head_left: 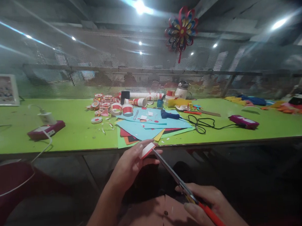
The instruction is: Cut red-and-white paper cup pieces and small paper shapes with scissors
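Note:
My left hand (pixel 133 163) is closed on a small white piece with a red edge (pixel 148 149), held just off the front edge of the table. In my right hand (pixel 207 198) is a pair of scissors with red-orange handles (pixel 212 217). The long blades point up and to the left, and their tips meet the red edge of the white piece. Whether the blades are apart at the tip is too small to tell. Beyond my hands lie light blue paper sheets (pixel 131 128), stacked over red, black, orange and yellow ones.
Behind the paper stand paper cups (pixel 127 109), a pile of round pieces (pixel 105 103) and a white bottle (pixel 182 90). A dark blue glue gun (pixel 169 115) trails its black cable to a purple power strip (pixel 243 121). Another purple power strip (pixel 46 130) lies left. A flower-shaped pinwheel (pixel 182 30) hangs above.

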Motion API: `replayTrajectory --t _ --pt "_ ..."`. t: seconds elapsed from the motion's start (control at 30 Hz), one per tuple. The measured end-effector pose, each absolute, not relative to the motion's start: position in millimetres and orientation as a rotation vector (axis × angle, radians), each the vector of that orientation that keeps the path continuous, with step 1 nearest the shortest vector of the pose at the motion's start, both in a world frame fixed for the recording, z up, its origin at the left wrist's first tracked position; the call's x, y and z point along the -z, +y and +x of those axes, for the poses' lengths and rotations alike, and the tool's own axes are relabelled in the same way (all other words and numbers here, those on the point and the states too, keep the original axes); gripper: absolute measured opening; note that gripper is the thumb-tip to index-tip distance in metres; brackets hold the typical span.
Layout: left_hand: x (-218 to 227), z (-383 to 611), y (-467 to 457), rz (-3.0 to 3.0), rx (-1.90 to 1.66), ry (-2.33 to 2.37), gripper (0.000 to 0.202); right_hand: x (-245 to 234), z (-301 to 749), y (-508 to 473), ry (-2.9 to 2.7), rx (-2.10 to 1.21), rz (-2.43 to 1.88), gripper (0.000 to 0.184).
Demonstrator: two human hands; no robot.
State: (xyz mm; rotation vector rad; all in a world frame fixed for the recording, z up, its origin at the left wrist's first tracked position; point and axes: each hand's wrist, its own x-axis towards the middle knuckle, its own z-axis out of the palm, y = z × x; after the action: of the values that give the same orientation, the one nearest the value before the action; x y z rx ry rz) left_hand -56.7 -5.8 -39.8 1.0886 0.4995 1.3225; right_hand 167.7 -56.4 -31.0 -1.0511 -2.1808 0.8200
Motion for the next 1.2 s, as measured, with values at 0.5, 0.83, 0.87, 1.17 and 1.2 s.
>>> replayTrajectory --t 0.5,0.83,0.87,1.17,1.2 --pt "36.7 -59.7 -9.4 1.140 -1.355 0.623 0.034 38.4 167.3 -62.9 -2.108 -0.713 -1.052 0.024" --pt "31.8 -52.8 -10.4 1.262 -1.552 0.863 0.055 59.6 181.6 -51.9 -1.993 -1.095 -1.064 0.036" --pt "29.3 -52.1 -13.4 1.313 -1.574 0.867 0.060 63.6 182.7 -51.3 -1.933 -1.235 -1.077 0.034" --pt "12.1 -49.3 -37.1 1.597 -1.647 0.915 0.071 115.1 185.7 -22.0 -1.859 -1.443 -1.036 0.048" --pt "12.9 -49.2 -36.8 1.595 -1.642 0.922 0.069 116.6 186.8 -20.0 -1.876 -1.409 -1.023 0.047"
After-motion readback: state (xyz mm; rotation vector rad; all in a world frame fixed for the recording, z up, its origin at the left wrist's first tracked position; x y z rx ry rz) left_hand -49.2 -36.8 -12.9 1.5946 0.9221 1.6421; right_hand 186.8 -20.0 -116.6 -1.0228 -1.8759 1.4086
